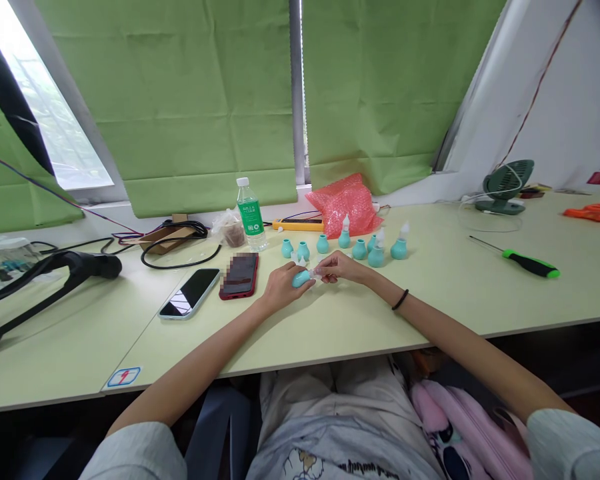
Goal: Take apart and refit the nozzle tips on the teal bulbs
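My left hand [286, 287] is closed round a teal bulb [301, 279], thumb on its near side, and my right hand [341, 267] pinches the clear tip [316, 273] at the bulb's right end, so both lie right between my fingers, just above the tabletop [430, 293]. Whether the tip is fully seated I can't tell. I'd judge the bulb light and soft, likely to squash if squeezed hard, and its smooth, rounded wall may slip; best held round its widest part. The tip looks thin and stiffer, better taken near its base than by its end. Just beyond my fingers stand more teal bulbs [359, 249], some with tips on, which a forward push could knock over. Left of my left hand, the red-cased phone [239, 275] limits that elbow's side. There is more room rightward, between my right fingers and the screwdriver [527, 262], and some towards me before the table's front edge.
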`<act>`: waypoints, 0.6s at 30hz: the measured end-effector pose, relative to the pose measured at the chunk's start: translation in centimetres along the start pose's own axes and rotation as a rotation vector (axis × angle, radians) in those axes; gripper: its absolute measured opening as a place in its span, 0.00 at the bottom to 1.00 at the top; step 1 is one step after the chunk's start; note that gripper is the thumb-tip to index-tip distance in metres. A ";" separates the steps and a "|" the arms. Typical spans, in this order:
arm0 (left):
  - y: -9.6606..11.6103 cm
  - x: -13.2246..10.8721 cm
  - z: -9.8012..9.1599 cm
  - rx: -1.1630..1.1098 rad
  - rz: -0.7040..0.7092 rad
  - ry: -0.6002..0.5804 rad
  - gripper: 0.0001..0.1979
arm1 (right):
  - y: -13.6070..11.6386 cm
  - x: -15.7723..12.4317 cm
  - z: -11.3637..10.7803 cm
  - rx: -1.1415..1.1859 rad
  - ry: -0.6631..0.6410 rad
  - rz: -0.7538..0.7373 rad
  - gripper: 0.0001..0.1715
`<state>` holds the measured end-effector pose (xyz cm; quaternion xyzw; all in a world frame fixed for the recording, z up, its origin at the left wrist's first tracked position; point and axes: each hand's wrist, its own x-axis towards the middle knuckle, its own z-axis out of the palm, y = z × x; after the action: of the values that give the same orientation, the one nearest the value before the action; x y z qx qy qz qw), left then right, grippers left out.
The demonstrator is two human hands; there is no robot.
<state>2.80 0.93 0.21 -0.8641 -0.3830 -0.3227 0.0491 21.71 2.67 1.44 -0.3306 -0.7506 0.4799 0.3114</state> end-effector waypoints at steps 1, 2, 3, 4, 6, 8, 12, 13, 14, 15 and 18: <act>0.0 0.0 0.0 0.021 0.012 -0.002 0.18 | 0.0 0.0 0.0 0.013 -0.005 0.006 0.17; 0.0 -0.1 0.1 0.043 0.026 -0.008 0.18 | 0.1 0.0 0.0 0.023 -0.013 0.014 0.17; 0.0 -0.1 0.2 0.067 0.042 -0.017 0.18 | 0.2 0.0 0.0 0.032 -0.024 0.026 0.17; 0.0 -0.1 0.2 0.092 0.060 -0.026 0.18 | 0.2 0.0 0.0 0.042 -0.035 0.041 0.17; 0.1 -0.1 0.3 0.142 0.094 -0.044 0.18 | 0.3 0.0 0.0 0.076 -0.055 0.074 0.17; 0.1 -0.1 0.2 0.188 0.123 -0.044 0.19 | 0.4 0.0 0.1 0.133 -0.066 0.112 0.17; 0.1 -0.1 0.1 0.259 0.158 -0.050 0.19 | 0.5 0.0 0.5 0.287 -0.039 0.199 0.15; 0.1 -0.1 0.1 0.280 0.166 -0.062 0.19 | 0.4 0.1 0.6 0.321 -0.030 0.225 0.14; 0.1 -0.1 0.1 0.303 0.179 -0.077 0.19 | 0.3 0.1 0.7 0.347 -0.027 0.256 0.14; 0.1 -0.1 0.2 0.325 0.197 -0.093 0.19 | 0.2 0.1 0.7 0.365 -0.027 0.288 0.13; 0.1 0.0 0.4 0.369 0.255 -0.127 0.19 | -0.1 0.1 0.7 0.401 -0.042 0.378 0.11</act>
<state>3.03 0.98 -0.07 -0.9006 -0.3254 -0.1831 0.2225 21.07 2.34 1.27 -0.3867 -0.5719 0.6752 0.2598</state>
